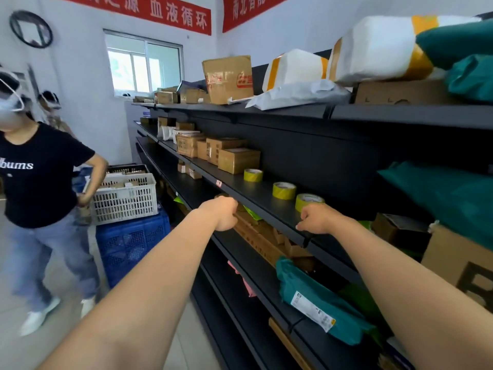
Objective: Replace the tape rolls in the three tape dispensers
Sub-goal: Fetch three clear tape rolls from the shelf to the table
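Tape rolls, three of them, yellow and lying flat, sit in a row along the front part of a black shelf: the far roll is just beside a group of cardboard boxes, the middle roll stands apart from it, and the near roll is closest to the camera. The right hand is at the front lip of this shelf, right in front of the near roll and covering its lower edge; its fingers are bent downward with the tips at the lip, and I cannot tell whether they touch or pinch the roll. The left hand is held out below and to the left of the shelf's edge, seen from the back with the fingers curled out of sight, so what they are doing cannot be told. On the shelf below lie long cardboard boxes and a dark green parcel with a white label. The top shelf carries white parcels banded with yellow tape. To the left a person in a black T-shirt stands beside a white crate stacked on a blue crate.
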Demonstrator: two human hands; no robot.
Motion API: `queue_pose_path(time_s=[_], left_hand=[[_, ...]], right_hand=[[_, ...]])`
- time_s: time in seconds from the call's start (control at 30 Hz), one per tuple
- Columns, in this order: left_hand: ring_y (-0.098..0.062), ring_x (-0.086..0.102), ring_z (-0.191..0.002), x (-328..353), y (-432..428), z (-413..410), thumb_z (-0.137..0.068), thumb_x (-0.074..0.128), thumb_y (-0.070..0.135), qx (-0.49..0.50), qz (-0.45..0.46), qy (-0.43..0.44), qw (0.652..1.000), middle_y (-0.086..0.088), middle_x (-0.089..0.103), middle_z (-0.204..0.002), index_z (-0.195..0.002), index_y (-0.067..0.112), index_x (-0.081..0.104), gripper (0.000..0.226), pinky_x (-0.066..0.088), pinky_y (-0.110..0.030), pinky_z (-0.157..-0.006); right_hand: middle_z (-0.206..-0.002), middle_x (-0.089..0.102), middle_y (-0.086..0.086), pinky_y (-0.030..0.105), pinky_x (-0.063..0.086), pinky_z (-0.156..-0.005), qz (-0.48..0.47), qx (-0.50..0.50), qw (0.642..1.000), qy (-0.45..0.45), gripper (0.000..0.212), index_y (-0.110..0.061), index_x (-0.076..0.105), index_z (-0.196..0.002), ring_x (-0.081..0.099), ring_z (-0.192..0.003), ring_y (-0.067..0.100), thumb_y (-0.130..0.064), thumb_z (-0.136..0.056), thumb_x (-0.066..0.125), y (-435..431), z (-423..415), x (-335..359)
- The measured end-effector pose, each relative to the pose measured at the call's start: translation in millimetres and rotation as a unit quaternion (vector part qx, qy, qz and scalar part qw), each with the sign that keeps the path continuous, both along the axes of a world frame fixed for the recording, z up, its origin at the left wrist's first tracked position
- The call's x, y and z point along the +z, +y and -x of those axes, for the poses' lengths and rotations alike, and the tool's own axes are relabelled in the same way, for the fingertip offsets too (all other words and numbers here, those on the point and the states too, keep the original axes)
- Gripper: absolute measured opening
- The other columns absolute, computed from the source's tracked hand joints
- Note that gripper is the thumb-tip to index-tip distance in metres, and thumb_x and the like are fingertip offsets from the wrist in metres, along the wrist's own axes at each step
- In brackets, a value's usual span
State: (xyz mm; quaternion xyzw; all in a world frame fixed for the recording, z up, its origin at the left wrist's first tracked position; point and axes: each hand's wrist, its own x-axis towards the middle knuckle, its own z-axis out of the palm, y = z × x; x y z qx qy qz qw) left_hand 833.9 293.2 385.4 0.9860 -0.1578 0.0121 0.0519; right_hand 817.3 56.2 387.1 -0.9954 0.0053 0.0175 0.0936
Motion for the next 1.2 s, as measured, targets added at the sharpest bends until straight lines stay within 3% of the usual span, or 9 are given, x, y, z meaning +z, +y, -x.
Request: queue_pose_path(time_s=[0.13,0.2,0.3,0.37,0.57,0.7,0.9,1.07,1.2], left_hand=[[-0.027,0.055,-0.103,-3.5,-1.5,-23.4,-0.089,0.050,0.023,0.005,0.009,0.001,1.000,-0.010,0.056,-0.116,-0.118,0.011,0.055,0.032,0.044,-0.032,-0.078],[-0.026,0.055,-0.102,-7.3,-0.3,-37.5,-0.088,0.050,0.022,0.002,0.016,0.007,1.000,-0.010,0.057,-0.115,-0.118,0.011,0.055,0.031,0.045,-0.032,-0.079],[-0.026,0.057,-0.097,-11.4,2.4,-66.2,-0.088,0.051,0.021,-0.008,0.036,0.004,0.999,-0.010,0.060,-0.112,-0.112,0.009,0.058,0.028,0.047,-0.034,-0.079],[-0.027,0.057,-0.098,-12.6,3.2,-91.3,-0.089,0.050,0.022,-0.016,0.041,0.001,0.999,-0.012,0.060,-0.112,-0.111,0.008,0.058,0.027,0.049,-0.036,-0.082],[-0.030,0.055,-0.110,-18.0,0.1,-197.2,-0.089,0.050,0.024,-0.073,0.029,-0.007,0.997,-0.012,0.056,-0.123,-0.120,0.010,0.055,0.034,0.046,-0.037,-0.090],[-0.033,0.053,-0.114,-17.2,-5.3,-280.4,-0.092,0.048,0.024,-0.136,0.021,-0.006,0.990,-0.015,0.055,-0.126,-0.120,0.008,0.055,0.033,0.043,-0.035,-0.090],[-0.037,0.049,-0.120,-21.9,-6.7,-386.6,-0.088,0.049,0.014,-0.229,0.070,-0.030,0.970,-0.016,0.052,-0.131,-0.123,0.010,0.052,0.036,0.043,-0.039,-0.094],[-0.038,0.043,-0.122,-36.0,-9.2,-443.9,-0.088,0.051,0.018,-0.246,0.042,-0.052,0.967,-0.017,0.040,-0.136,-0.140,0.022,0.037,0.054,0.042,-0.044,-0.097],[-0.035,0.039,-0.127,-45.8,-12.8,-473.5,-0.088,0.052,0.019,-0.258,0.035,-0.038,0.965,-0.015,0.039,-0.140,-0.141,0.021,0.034,0.056,0.038,-0.044,-0.101]], right_hand=[[-0.079,0.052,0.004,0.026,0.042,-0.067,-0.028,-0.023,0.999,-0.017,0.029,-0.013,0.048,-0.066,0.054,-0.089,0.024,-0.033,-0.086,0.057,-11.0,-26.9,-3.1],[-0.095,0.059,0.008,0.030,0.046,-0.076,-0.029,-0.032,0.999,-0.029,0.022,-0.010,0.059,-0.084,0.057,-0.098,0.027,-0.031,-0.087,0.057,-12.7,-39.1,-4.7],[-0.123,0.058,0.014,0.036,0.047,-0.092,-0.046,-0.050,0.996,-0.059,0.034,-0.006,0.058,-0.113,0.055,-0.113,0.031,-0.028,-0.087,0.058,-9.7,-60.4,-8.5],[-0.128,0.055,0.016,0.039,0.046,-0.097,-0.053,-0.064,0.994,-0.073,0.041,-0.004,0.055,-0.121,0.053,-0.116,0.033,-0.026,-0.087,0.058,-6.9,-75.6,-14.3],[-0.120,0.056,0.015,0.040,0.050,-0.090,-0.050,-0.147,0.983,-0.094,0.030,-0.010,0.054,-0.108,0.055,-0.107,0.032,-0.030,-0.085,0.050,-9.3,-142.5,-28.6],[-0.133,0.050,0.013,0.037,0.049,-0.091,-0.039,-0.239,0.967,-0.082,0.052,-0.014,0.044,-0.131,0.051,-0.117,0.031,-0.032,-0.085,0.056,-6.6,-191.5,-25.1],[-0.141,0.043,0.012,0.040,0.045,-0.101,-0.064,-0.377,0.923,-0.045,0.073,-0.011,0.035,-0.139,0.046,-0.127,0.029,-0.031,-0.078,0.071,14.6,-251.3,-27.3],[-0.137,0.049,0.016,0.039,0.047,-0.097,-0.038,-0.462,0.885,-0.037,0.053,-0.008,0.041,-0.136,0.050,-0.123,0.032,-0.013,-0.086,0.056,28.2,-273.6,-36.1],[-0.134,0.051,0.020,0.041,0.046,-0.097,-0.017,-0.453,0.889,-0.059,0.068,-0.019,0.019,-0.147,0.052,-0.120,0.035,-0.003,-0.086,0.043,35.9,-279.6,-45.6]])
